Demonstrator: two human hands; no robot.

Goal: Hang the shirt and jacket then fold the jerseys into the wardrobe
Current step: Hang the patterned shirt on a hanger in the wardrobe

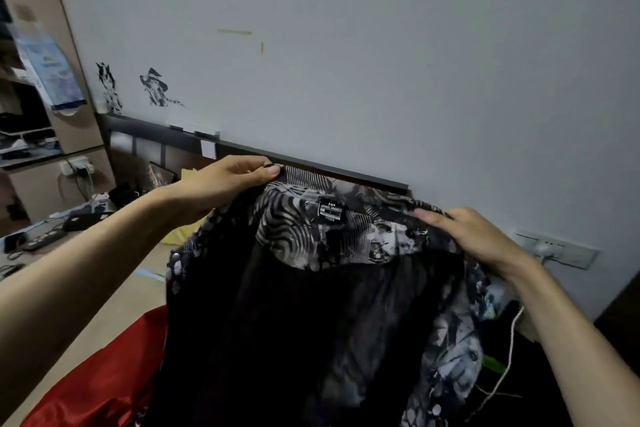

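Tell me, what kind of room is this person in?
Probably a bedroom. A dark headboard runs along the wall, an open wardrobe with shelves of clothes stands at the left, and both hands hold up a patterned shirt over more clothes, such as a red garment.

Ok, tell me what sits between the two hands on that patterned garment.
In the head view, the collar spans from left hand to right hand, with a black neck label at its middle.
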